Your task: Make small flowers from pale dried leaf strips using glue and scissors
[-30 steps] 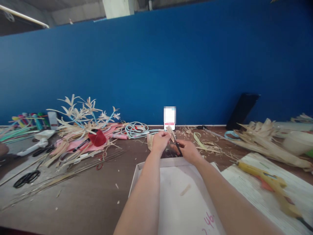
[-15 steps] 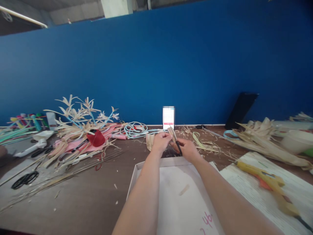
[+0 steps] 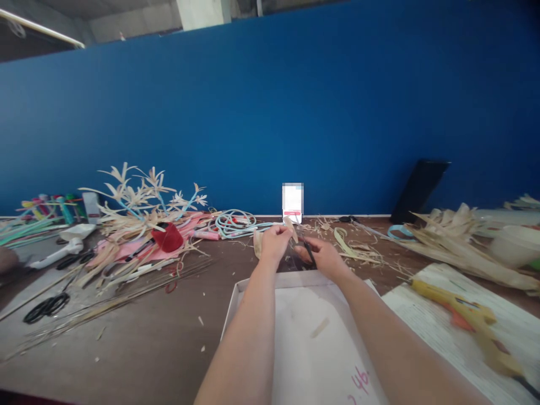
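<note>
Right now my left hand is curled into a loose fist, thumb and fingertips pinched tight on a small pale strip of dried leaf that sticks up just above the knuckles. My right hand sits just beside it, almost touching, its fingers closed through the handles of a pair of small black scissors. I can see the dark handles and part of the blades running up toward the strip, but I cannot tell how far the blades are parted, nor whether they touch the strip. Both hands hover over the far edge of a shallow white tray, which lies on the brown table directly under my forearms; one pale sliver lies loose inside it. To my right, a yellow glue gun rests on a whitish board, with a heap of dried husks beyond it. To my left are a bunch of pale handmade flowers over pink material, a coil of light blue cord, and another pair of black scissors lying well apart from my hands.
</note>
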`<action>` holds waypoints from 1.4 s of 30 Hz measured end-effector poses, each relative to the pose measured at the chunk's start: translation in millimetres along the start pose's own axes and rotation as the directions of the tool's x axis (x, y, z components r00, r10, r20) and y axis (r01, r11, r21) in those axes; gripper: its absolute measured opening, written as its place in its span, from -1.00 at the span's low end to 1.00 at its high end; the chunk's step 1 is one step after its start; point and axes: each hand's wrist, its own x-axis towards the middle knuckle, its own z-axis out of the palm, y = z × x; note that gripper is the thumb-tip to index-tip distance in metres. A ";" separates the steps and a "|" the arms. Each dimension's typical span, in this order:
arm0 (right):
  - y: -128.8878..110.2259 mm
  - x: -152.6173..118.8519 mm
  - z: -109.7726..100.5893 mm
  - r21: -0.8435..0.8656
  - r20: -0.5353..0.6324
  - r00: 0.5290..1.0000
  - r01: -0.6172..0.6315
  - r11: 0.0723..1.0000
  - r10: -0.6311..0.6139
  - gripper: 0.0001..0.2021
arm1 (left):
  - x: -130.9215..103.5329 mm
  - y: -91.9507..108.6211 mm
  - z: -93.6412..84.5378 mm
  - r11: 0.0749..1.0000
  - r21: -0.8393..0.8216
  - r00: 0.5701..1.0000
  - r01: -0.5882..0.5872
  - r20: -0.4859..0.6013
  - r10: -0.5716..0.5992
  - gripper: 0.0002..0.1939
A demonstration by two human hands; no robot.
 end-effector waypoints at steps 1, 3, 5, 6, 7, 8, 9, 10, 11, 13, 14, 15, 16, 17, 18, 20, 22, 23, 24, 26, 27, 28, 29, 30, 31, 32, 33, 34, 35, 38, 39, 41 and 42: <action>-0.3 0.2 -0.4 0.022 -0.029 0.999 -0.019 1.000 0.020 -0.51 | 0.2 0.4 -1.1 0.999 0.034 1.000 -0.010 -0.012 0.010 -0.84; -1.9 0.5 -1.4 0.062 -0.088 0.994 -0.054 0.997 0.059 -0.49 | -0.2 1.3 -2.1 0.994 0.101 0.999 -0.034 -0.015 0.035 -0.83; -3.7 1.0 -2.4 0.112 -0.149 0.985 -0.066 0.992 0.083 -0.48 | -1.1 2.1 -1.5 0.988 0.142 0.998 -0.055 0.005 0.055 -0.83; -4.2 1.4 -3.0 0.141 -0.181 0.979 -0.068 0.988 0.093 -0.48 | -1.5 2.5 -0.9 0.985 0.158 0.998 -0.064 0.017 0.062 -0.84; -4.3 2.0 -3.6 0.173 -0.220 0.970 -0.068 0.983 0.105 -0.47 | -1.9 2.8 -0.2 0.982 0.174 0.997 -0.069 0.025 0.066 -0.85; -4.0 2.7 -4.3 0.205 -0.266 0.957 -0.065 0.977 0.120 -0.45 | -2.2 3.1 0.4 0.979 0.193 0.997 -0.071 0.025 0.068 -0.86; -3.4 3.4 -5.1 0.235 -0.315 0.939 -0.061 0.970 0.136 -0.44 | -2.5 3.3 0.7 0.974 0.214 0.997 -0.073 0.020 0.070 -0.86; -2.6 4.1 -6.0 0.262 -0.358 0.921 -0.055 0.964 0.150 -0.43 | -2.6 3.5 0.8 0.969 0.235 0.997 -0.076 0.012 0.075 -0.86; -1.8 4.6 -6.8 0.284 -0.391 0.907 -0.044 0.958 0.158 -0.42 | -2.7 3.6 0.8 0.964 0.253 0.997 -0.079 0.006 0.080 -0.85; -0.4 4.9 -7.9 0.311 -0.413 0.899 -0.013 0.950 0.147 -0.42 | -2.9 3.5 0.7 0.959 0.273 0.997 -0.082 0.015 0.081 -0.85; 0.1 4.8 -8.1 0.316 -0.399 0.908 0.003 0.949 0.130 -0.42 | -3.2 3.2 0.8 0.956 0.279 0.996 -0.086 0.034 0.080 -0.85; 0.6 4.6 -8.0 0.322 -0.372 0.922 0.017 0.947 0.110 -0.43 | -3.5 2.8 1.2 0.953 0.287 0.995 -0.095 0.060 0.081 -0.86; 1.2 4.3 -7.6 0.331 -0.339 0.936 0.026 0.943 0.093 -0.43 | -4.1 2.3 1.8 0.949 0.298 0.993 -0.107 0.089 0.084 -0.86; 2.0 4.2 -7.1 0.344 -0.308 0.948 0.033 0.938 0.079 -0.43 | -4.8 1.8 2.7 0.943 0.310 0.989 -0.122 0.121 0.088 -0.86; 3.0 4.2 -6.5 0.359 -0.279 0.958 0.038 0.932 0.069 -0.42 | -5.6 1.4 3.7 0.937 0.320 0.984 -0.141 0.154 0.095 -0.86; 5.8 5.0 -5.5 0.384 -0.245 0.968 0.041 0.922 0.059 -0.40 | -7.5 0.8 5.9 0.928 0.328 0.971 -0.175 0.214 0.108 -0.84; 8.4 6.3 -5.1 0.389 -0.247 0.967 0.037 0.921 0.065 -0.43 | -9.0 0.5 7.7 0.925 0.326 0.959 -0.197 0.259 0.113 -0.83; 9.2 6.8 -5.2 0.386 -0.254 0.964 0.029 0.922 0.076 -0.45 | -9.4 0.4 8.4 0.923 0.324 0.954 -0.208 0.276 0.118 -0.82; 9.2 7.1 -5.4 0.381 -0.261 0.961 0.017 0.924 0.090 -0.47 | -9.6 0.3 8.8 0.920 0.326 0.950 -0.217 0.288 0.122 -0.82; 6.8 6.5 -5.9 0.373 -0.274 0.954 -0.009 0.928 0.120 -0.50 | -9.4 -0.4 9.0 0.912 0.336 0.945 -0.233 0.299 0.131 -0.83; 4.5 5.6 -6.1 0.373 -0.275 0.953 -0.018 0.928 0.129 -0.51 | -8.9 -0.9 8.8 0.907 0.347 0.945 -0.238 0.298 0.134 -0.83; 1.6 4.3 -6.2 0.377 -0.271 0.953 -0.026 0.926 0.137 -0.52 | -8.4 -1.4 8.4 0.901 0.361 0.947 -0.240 0.291 0.136 -0.84; -1.5 2.9 -6.2 0.383 -0.266 0.953 -0.032 0.923 0.143 -0.53 | -7.8 -1.9 7.8 0.894 0.379 0.951 -0.238 0.278 0.135 -0.85; -4.5 1.4 -6.0 0.391 -0.257 0.955 -0.037 0.920 0.147 -0.53 | -7.2 -2.3 7.0 0.886 0.402 0.957 -0.231 0.260 0.132 -0.85; -7.1 0.1 -5.7 0.400 -0.246 0.957 -0.043 0.916 0.152 -0.54 | -6.7 -2.6 6.1 0.878 0.425 0.964 -0.220 0.234 0.129 -0.85; -9.1 -1.0 -5.3 0.407 -0.235 0.959 -0.050 0.912 0.157 -0.54 | -6.1 -2.8 5.0 0.872 0.445 0.971 -0.205 0.206 0.123 -0.86; -10.3 -1.7 -5.0 0.412 -0.226 0.961 -0.055 0.909 0.161 -0.54 | -5.5 -2.7 3.7 0.867 0.462 0.978 -0.186 0.175 0.116 -0.86; -10.9 -2.1 -4.7 0.413 -0.218 0.962 -0.059 0.909 0.162 -0.54 | -4.9 -2.7 2.4 0.866 0.471 0.984 -0.165 0.143 0.110 -0.86; -10.9 -2.2 -4.6 0.411 -0.215 0.964 -0.058 0.910 0.159 -0.54 | -4.2 -2.6 1.1 0.868 0.476 0.989 -0.143 0.107 0.104 -0.86; -11.4 -3.2 -6.2 0.399 -0.206 0.969 -0.042 0.916 0.134 -0.53 | -1.5 -3.0 -3.1 0.891 0.444 0.995 -0.092 0.013 0.097 -0.83; -13.1 -4.5 -7.6 0.398 -0.174 0.978 -0.033 0.917 0.111 -0.53 | -0.3 -3.6 -4.4 0.907 0.412 0.996 -0.082 -0.006 0.093 -0.83; -19.5 -9.2 -11.3 0.394 -0.029 0.998 -0.034 0.919 0.049 -0.52 | 2.1 -5.2 -6.5 0.949 0.312 0.998 -0.056 -0.015 0.063 -0.83; -23.9 -12.3 -13.3 0.381 0.079 0.997 -0.048 0.923 0.020 -0.52 | 3.3 -6.1 -7.3 0.967 0.252 0.999 -0.036 -0.010 0.040 -0.83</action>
